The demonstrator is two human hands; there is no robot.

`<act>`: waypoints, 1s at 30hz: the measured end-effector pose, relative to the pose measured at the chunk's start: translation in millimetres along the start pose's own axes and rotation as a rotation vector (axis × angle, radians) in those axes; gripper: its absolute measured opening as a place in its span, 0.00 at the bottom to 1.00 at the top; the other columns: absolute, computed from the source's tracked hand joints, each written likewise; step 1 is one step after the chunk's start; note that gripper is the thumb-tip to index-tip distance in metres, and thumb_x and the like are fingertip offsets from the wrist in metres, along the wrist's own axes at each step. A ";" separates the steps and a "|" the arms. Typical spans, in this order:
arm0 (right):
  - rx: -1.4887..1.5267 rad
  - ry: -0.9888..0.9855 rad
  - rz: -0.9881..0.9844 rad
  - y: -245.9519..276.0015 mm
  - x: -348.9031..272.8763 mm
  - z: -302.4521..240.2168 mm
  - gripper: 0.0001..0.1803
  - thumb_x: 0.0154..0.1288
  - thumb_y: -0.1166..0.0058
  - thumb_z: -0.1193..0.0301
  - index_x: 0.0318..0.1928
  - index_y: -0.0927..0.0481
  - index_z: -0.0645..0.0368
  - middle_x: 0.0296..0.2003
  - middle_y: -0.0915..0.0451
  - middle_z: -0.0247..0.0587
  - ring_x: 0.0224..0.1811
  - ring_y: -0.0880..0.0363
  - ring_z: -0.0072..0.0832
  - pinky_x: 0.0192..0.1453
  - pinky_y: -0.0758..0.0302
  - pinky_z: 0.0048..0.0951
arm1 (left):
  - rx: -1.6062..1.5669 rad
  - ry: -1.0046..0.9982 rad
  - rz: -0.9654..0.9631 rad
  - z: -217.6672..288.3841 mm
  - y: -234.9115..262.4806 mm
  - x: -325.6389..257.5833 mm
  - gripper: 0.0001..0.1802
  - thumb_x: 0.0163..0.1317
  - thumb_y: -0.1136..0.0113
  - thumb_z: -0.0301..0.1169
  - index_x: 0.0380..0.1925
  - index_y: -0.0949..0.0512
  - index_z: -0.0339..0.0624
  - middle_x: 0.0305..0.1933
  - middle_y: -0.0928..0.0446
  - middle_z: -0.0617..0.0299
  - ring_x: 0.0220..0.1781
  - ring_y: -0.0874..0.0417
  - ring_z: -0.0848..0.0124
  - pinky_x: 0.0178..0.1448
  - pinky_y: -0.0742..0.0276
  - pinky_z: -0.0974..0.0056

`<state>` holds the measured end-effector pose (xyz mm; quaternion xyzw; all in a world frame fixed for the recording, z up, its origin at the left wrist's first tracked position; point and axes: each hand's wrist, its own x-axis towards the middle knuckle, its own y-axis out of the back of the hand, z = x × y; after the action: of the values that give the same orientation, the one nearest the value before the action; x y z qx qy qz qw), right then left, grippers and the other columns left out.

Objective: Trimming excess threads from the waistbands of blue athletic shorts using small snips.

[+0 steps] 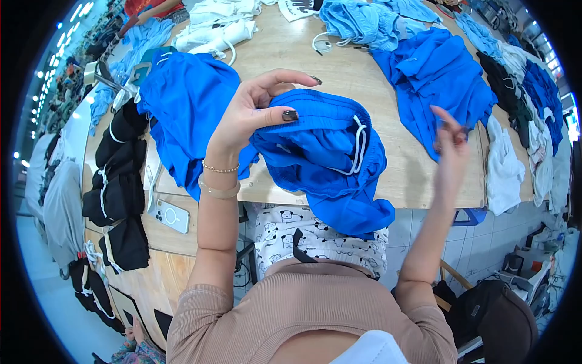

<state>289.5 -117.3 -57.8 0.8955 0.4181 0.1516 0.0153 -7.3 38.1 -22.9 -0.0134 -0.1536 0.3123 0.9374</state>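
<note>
My left hand [257,109] grips the elastic waistband of a pair of bright blue shorts [327,164] with a white drawstring, holding them up over the near edge of the wooden table [364,85]. The shorts hang bunched toward my lap. My right hand [451,142] is raised to the right of the shorts, blurred, its fingers pinched together; I cannot tell if something small sits between them. It hovers in front of a pile of blue shorts [436,79].
Another blue garment [188,103] lies left of my hand. Black shorts [118,188] are stacked at the left, beside a white phone [167,215]. Light blue [364,21] and white garments [215,24] lie at the far side; mixed clothes [521,121] heap on the right.
</note>
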 end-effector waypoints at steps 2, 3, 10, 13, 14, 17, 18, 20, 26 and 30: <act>-0.099 0.020 -0.152 -40.1 -9.0 -2.4 0.17 0.59 0.47 0.77 0.50 0.20 0.58 0.29 0.28 0.25 0.26 0.40 0.13 0.32 0.40 0.15 | 0.003 -0.017 0.009 -1.3 1.7 0.7 0.25 0.50 0.37 0.23 0.51 0.27 0.29 0.51 0.23 0.53 0.46 0.21 0.76 0.48 0.23 0.76; -0.206 0.038 -0.257 -53.0 -11.4 -3.0 0.16 0.58 0.45 0.77 0.49 0.19 0.58 0.29 0.28 0.25 0.26 0.40 0.12 0.31 0.39 0.16 | 0.005 -0.013 0.006 0.0 2.1 1.0 0.25 0.50 0.37 0.23 0.51 0.27 0.29 0.51 0.23 0.53 0.46 0.21 0.76 0.48 0.23 0.76; 0.295 -0.143 -0.328 -35.8 34.9 -9.4 0.07 0.62 0.48 0.68 0.29 0.24 0.57 0.20 0.34 0.21 0.21 0.45 0.11 0.26 0.48 0.19 | 0.131 0.081 0.064 23.2 30.0 -6.9 0.24 0.53 0.40 0.25 0.53 0.28 0.31 0.37 0.20 0.60 0.37 0.21 0.80 0.44 0.25 0.78; 0.097 -0.119 -0.353 -28.1 39.6 -15.8 0.10 0.65 0.49 0.66 0.31 0.23 0.58 0.23 0.31 0.23 0.22 0.43 0.11 0.27 0.46 0.18 | 0.112 0.059 0.044 28.4 40.1 -3.6 0.24 0.54 0.40 0.26 0.53 0.28 0.31 0.39 0.19 0.58 0.39 0.19 0.78 0.48 0.24 0.76; 0.039 -0.132 -0.298 -39.5 29.1 -21.3 0.10 0.66 0.49 0.66 0.31 0.23 0.59 0.24 0.29 0.25 0.23 0.40 0.11 0.27 0.43 0.18 | 0.122 0.041 0.055 28.3 40.8 -2.0 0.24 0.54 0.39 0.26 0.53 0.28 0.31 0.39 0.19 0.58 0.39 0.19 0.78 0.48 0.24 0.76; -0.344 0.038 -0.317 -79.8 -15.1 -14.9 0.19 0.53 0.36 0.59 0.37 0.21 0.60 0.31 0.22 0.37 0.31 0.26 0.23 0.38 0.29 0.26 | 0.128 0.015 0.071 29.0 36.2 4.1 0.24 0.55 0.39 0.27 0.53 0.28 0.32 0.41 0.19 0.57 0.39 0.19 0.78 0.47 0.24 0.76; -0.362 0.111 -0.246 -97.9 -33.4 -10.8 0.24 0.47 0.32 0.56 0.39 0.21 0.61 0.34 0.21 0.43 0.35 0.21 0.34 0.40 0.27 0.36 | 0.120 0.000 0.085 28.6 34.2 7.0 0.24 0.55 0.39 0.28 0.53 0.28 0.32 0.42 0.19 0.57 0.40 0.19 0.78 0.47 0.24 0.76; -0.409 0.179 -0.235 -114.1 -41.9 5.1 0.19 0.51 0.37 0.63 0.41 0.22 0.61 0.34 0.22 0.48 0.40 0.20 0.43 0.42 0.26 0.40 | 0.105 -0.006 0.090 32.3 32.4 9.4 0.23 0.56 0.40 0.27 0.52 0.27 0.33 0.43 0.20 0.57 0.41 0.20 0.78 0.48 0.25 0.76; 0.288 -0.279 -0.426 -46.8 22.6 -4.9 0.08 0.63 0.48 0.69 0.42 0.25 0.56 0.32 0.29 0.25 0.31 0.35 0.15 0.36 0.37 0.18 | 0.327 -0.009 0.144 54.1 44.3 -7.0 0.20 0.57 0.40 0.24 0.51 0.26 0.33 0.43 0.20 0.58 0.42 0.21 0.81 0.47 0.27 0.79; 0.641 -0.204 -0.577 9.8 48.8 -42.8 0.12 0.65 0.51 0.72 0.47 0.26 0.63 0.39 0.22 0.36 0.41 0.23 0.21 0.48 0.27 0.22 | 0.361 0.040 -0.002 59.2 35.3 -22.8 0.23 0.52 0.34 0.24 0.50 0.26 0.31 0.46 0.21 0.56 0.46 0.20 0.75 0.51 0.25 0.74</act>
<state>314.1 -91.1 -2.8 0.7120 0.6733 -0.0853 -0.1801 -62.7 49.0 22.8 0.1492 -0.0763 0.3335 0.9277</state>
